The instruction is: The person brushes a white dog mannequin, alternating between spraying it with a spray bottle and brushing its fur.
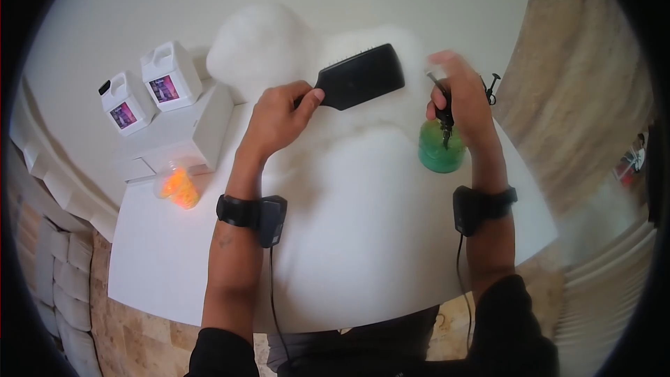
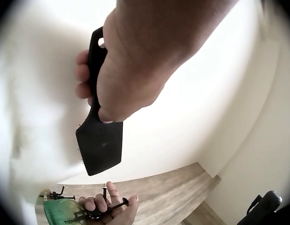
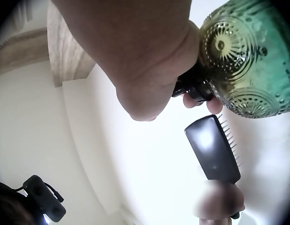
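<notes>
A black paddle brush [image 1: 363,78] is held by its handle in my left hand [image 1: 283,115], its flat back facing up and its bristles pointing away. In the left wrist view the thumb lies along the brush's neck, with fingertips showing behind the handle. My right hand [image 1: 464,108] grips the black spray top of an embossed green glass bottle [image 3: 250,61], with fingers curled round the neck. The index finger is raised and blurred in the head view. Beyond the brush lies a fluffy white mass [image 1: 258,45], which extends behind the brush toward the bottle.
Two white jugs [image 1: 169,77] with purple labels stand on a white box [image 1: 174,132] at the left. Before the box, a clear cup [image 1: 167,185] holds orange and yellow pieces. The white table [image 1: 335,258] has a curved front edge. A black stem [image 1: 494,89] shows beyond my right hand.
</notes>
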`<state>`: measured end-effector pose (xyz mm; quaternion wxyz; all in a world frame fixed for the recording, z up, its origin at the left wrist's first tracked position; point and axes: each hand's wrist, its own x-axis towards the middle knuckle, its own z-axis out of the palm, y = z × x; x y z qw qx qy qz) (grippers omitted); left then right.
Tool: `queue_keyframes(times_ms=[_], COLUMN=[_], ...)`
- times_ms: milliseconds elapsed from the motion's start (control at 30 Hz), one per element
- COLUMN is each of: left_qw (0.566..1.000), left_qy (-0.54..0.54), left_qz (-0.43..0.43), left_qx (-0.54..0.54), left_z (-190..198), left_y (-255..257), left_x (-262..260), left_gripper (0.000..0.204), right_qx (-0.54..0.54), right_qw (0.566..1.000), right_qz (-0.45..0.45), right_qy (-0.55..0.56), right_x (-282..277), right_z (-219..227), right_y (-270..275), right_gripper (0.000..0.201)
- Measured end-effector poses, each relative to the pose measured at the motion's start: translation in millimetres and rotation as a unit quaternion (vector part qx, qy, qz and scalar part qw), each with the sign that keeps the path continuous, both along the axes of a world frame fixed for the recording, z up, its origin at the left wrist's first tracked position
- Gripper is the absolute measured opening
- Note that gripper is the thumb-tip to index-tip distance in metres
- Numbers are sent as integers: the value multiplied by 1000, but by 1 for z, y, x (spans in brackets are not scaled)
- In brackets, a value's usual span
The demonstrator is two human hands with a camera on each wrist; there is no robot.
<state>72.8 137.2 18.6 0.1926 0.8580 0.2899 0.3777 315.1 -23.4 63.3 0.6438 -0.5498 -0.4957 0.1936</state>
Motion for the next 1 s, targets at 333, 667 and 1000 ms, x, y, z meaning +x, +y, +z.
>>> queue_keyframes(times_ms=[333, 667, 1000], left_qw=[980, 999, 975], left_qy=[180, 40, 213], left_qz=[-83, 10, -63], left_qx=[7, 34, 6], left_z=[-9, -12, -11], left_y=[-13, -15, -23], left_x=[12, 25, 20], left_gripper=[30, 32, 29], right_qx=[23, 19, 36], right_qw=[999, 999, 998], right_qz=[-12, 12, 13], right_qy=[35, 46, 39], right_x=[10, 12, 15], right_z=[5, 8, 6], right_y=[-6, -10, -8], right_gripper=[49, 43, 51])
